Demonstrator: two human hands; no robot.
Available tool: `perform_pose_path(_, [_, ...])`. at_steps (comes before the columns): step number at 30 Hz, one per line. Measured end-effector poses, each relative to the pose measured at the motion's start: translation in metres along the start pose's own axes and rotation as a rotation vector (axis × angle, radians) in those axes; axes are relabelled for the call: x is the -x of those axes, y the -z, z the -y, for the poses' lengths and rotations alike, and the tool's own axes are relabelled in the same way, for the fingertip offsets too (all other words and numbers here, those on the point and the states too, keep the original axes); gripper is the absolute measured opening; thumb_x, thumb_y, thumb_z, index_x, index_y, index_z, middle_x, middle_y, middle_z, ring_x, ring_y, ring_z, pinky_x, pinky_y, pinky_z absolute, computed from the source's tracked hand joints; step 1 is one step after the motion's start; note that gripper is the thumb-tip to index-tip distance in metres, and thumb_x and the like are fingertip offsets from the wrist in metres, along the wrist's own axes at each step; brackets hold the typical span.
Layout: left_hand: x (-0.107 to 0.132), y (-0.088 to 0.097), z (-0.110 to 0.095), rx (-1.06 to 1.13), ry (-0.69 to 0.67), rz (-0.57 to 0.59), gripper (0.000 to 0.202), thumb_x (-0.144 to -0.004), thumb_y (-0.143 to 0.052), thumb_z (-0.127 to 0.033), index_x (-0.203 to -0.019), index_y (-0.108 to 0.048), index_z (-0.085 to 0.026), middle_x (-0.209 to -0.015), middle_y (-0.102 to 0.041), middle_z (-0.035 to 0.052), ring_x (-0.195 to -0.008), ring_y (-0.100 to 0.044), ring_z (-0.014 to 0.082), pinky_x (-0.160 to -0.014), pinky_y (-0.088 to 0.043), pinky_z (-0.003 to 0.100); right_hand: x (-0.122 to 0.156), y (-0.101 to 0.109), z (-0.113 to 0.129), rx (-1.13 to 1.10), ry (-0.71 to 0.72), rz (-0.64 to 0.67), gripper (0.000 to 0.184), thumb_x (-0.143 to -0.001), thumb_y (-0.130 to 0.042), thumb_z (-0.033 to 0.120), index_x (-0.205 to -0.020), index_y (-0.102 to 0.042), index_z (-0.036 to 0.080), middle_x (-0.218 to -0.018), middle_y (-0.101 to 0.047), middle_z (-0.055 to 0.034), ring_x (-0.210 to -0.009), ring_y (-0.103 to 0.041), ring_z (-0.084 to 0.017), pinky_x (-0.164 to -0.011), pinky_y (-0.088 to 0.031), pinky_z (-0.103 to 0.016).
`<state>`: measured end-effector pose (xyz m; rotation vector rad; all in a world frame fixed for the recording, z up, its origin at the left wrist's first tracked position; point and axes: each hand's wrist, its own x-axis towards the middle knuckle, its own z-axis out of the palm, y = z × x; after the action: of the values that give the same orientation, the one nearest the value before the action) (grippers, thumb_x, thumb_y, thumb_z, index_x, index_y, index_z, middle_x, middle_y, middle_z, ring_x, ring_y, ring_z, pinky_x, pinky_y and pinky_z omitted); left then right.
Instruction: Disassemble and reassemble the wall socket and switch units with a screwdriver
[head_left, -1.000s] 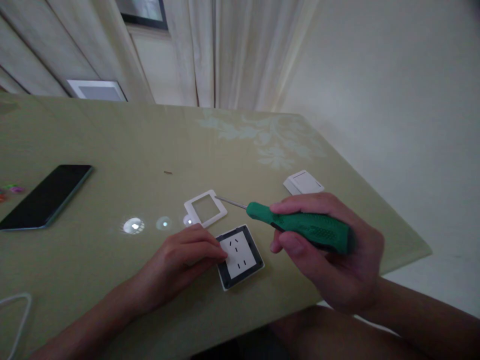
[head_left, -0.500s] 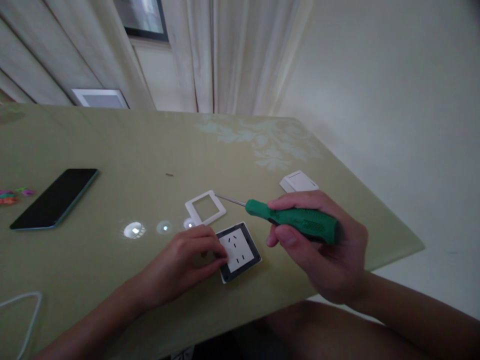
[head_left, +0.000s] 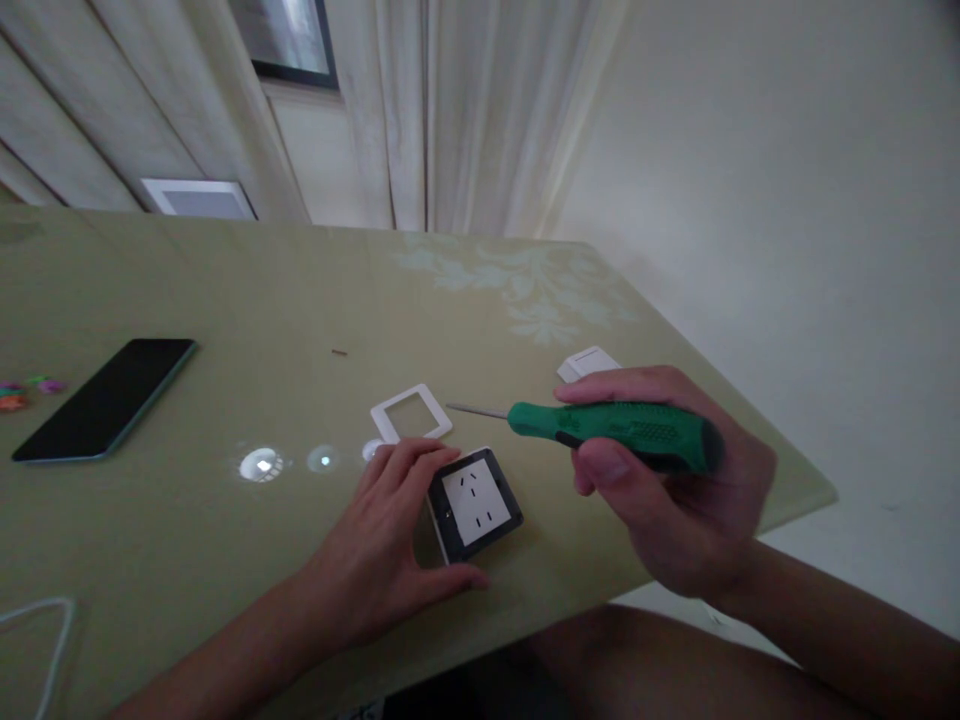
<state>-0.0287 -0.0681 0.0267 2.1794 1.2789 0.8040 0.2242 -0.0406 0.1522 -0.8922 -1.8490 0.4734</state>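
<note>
A square wall socket (head_left: pixel 476 503) with a white face and dark frame lies on the olive-green table (head_left: pixel 300 300). My left hand (head_left: pixel 390 545) grips it at its left edge, fingers on the far corner and thumb at the near corner. My right hand (head_left: pixel 675 480) is closed on a green-handled screwdriver (head_left: pixel 622 432), held level above the table, its metal tip pointing left over the space between the socket and a white square frame (head_left: pixel 411 412).
A white switch plate (head_left: pixel 581 362) lies behind my right hand. A black phone (head_left: pixel 105 397) rests at the left, with small coloured bits (head_left: pixel 22 390) beside it. A white cable (head_left: pixel 37 640) loops at the near left. The table's right edge drops off close to my right hand.
My left hand shifted from resting on the socket's left side to gripping it with fingers and thumb spread around its edge. The screwdriver rose slightly and moved right.
</note>
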Motion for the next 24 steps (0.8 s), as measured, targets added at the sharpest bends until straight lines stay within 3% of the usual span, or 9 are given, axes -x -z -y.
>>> perform_pose_path(2, [0.004,-0.005,-0.001,-0.060,-0.018,0.027,0.097,-0.076,-0.096,-0.057,-0.156,-0.047,-0.029,-0.153,-0.058,0.0131,-0.138,-0.052,0.0419,-0.114,-0.052,0.064,-0.005,0.002,0.005,0.056,0.046,0.005,0.016,-0.097,-0.079,0.027,-0.112,-0.078,0.029,-0.096,-0.083,-0.0028,-0.072,-0.077,-0.019,-0.063,-0.063,-0.031])
perform_pose_path(6, [0.006,-0.006,-0.003,-0.035,-0.025,0.054,0.082,-0.084,-0.088,-0.036,-0.155,-0.048,-0.031,-0.152,-0.058,0.0108,-0.140,-0.052,0.0395,-0.117,-0.053,0.063,-0.010,0.004,0.014,0.132,0.089,0.026,0.008,-0.096,-0.080,0.028,-0.103,-0.078,0.032,-0.087,-0.082,-0.0019,-0.067,-0.076,-0.021,-0.058,-0.062,-0.033])
perform_pose_path(11, [0.004,-0.004,-0.005,0.126,0.019,0.067,0.087,-0.074,-0.086,-0.019,-0.151,-0.048,-0.035,-0.157,-0.052,0.0079,-0.148,-0.045,0.0379,-0.123,-0.049,0.063,-0.009,0.004,0.017,0.151,0.089,0.049,0.005,-0.097,-0.079,0.028,-0.100,-0.077,0.031,-0.083,-0.080,-0.0015,-0.064,-0.075,-0.020,-0.056,-0.061,-0.031])
perform_pose_path(20, [0.002,-0.007,-0.004,0.187,0.074,-0.007,0.082,-0.071,-0.088,-0.020,-0.143,-0.049,-0.031,-0.148,-0.057,0.0077,-0.139,-0.052,0.0363,-0.121,-0.046,0.063,-0.012,0.004,0.014,0.146,0.151,0.038,0.007,-0.091,-0.081,0.025,-0.097,-0.078,0.027,-0.079,-0.081,-0.0019,-0.062,-0.076,-0.020,-0.051,-0.060,-0.029])
perform_pose_path(24, [0.002,-0.007,-0.003,0.199,0.107,0.031,0.078,-0.073,-0.091,-0.025,-0.139,-0.050,-0.031,-0.144,-0.058,0.0076,-0.135,-0.052,0.0371,-0.117,-0.048,0.063,-0.014,0.001,0.013,0.116,0.141,0.076,0.011,-0.088,-0.083,0.022,-0.096,-0.077,0.025,-0.079,-0.082,-0.0019,-0.062,-0.077,-0.019,-0.053,-0.061,-0.027])
